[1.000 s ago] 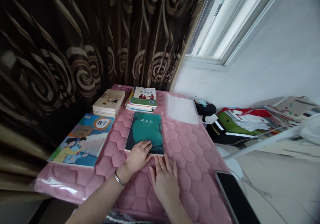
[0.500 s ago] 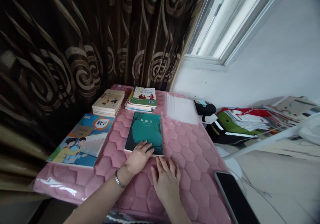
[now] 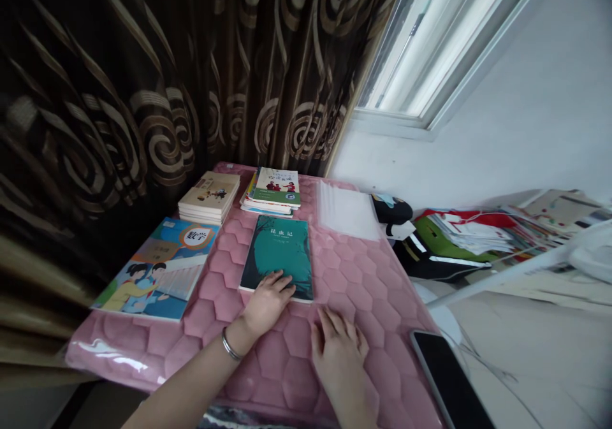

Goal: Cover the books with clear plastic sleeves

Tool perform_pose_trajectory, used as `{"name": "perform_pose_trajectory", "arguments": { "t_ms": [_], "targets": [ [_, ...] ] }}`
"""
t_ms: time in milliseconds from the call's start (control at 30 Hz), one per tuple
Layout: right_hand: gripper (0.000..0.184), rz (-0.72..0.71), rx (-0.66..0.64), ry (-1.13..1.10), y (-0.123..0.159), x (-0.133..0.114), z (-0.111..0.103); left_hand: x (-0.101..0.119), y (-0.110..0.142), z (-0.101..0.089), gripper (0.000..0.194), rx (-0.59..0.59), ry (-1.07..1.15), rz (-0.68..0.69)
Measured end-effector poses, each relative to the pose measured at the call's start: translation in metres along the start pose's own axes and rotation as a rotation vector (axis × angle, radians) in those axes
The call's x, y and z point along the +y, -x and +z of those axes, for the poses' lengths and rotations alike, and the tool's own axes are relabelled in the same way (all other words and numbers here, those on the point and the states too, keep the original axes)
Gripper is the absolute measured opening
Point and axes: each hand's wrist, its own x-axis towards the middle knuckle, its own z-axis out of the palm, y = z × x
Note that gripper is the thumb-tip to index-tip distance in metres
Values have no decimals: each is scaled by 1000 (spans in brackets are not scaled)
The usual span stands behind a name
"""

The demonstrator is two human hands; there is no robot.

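A green book with a dark tree border lies flat near the middle of the pink quilted tablecloth. Resting on its lower edge is my left hand, fingers stretched over the cover, a silver bangle at the wrist. My right hand lies on the cloth below and right of the book, apart from it, fingers loosely bent and nothing seen in them. To the left is a blue textbook. Behind the green book stand a stack of beige books and a pile of colourful booklets.
Clear plastic sheets or sleeves lie at the table's back right. A black phone-like device sits at the right edge. Bags and stacked papers are beyond it, with a white stand's pole. A dark patterned curtain hangs behind.
My right hand has moved right, away from the green book's lower edge. My left hand stays on the book, which lies in the same place.
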Motion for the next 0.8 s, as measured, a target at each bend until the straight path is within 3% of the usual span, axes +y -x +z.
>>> {"name": "perform_pose_trajectory", "arguments": {
  "t_ms": [100,200,333,467,600,800],
  "targets": [
    [35,-11,23,-25,-12,5,-6,-1,0,0,26,11,1,6],
    [39,-181,-4,-110,-27,-5,-7,-1,0,-2,25,14,2,8],
    [47,-347,-79,-128,-32,-25,10,-2,-1,-6,23,1,28,9],
    [52,-331,-95,-64,-21,-24,27,0,-3,-6,24,10,40,3],
    [52,-332,-102,-14,-14,-12,30,-2,-1,-11,27,-29,31,1],
    [49,-320,-130,-23,-15,-7,27,-33,27,-34,45,-107,-34,0]
  ]
}}
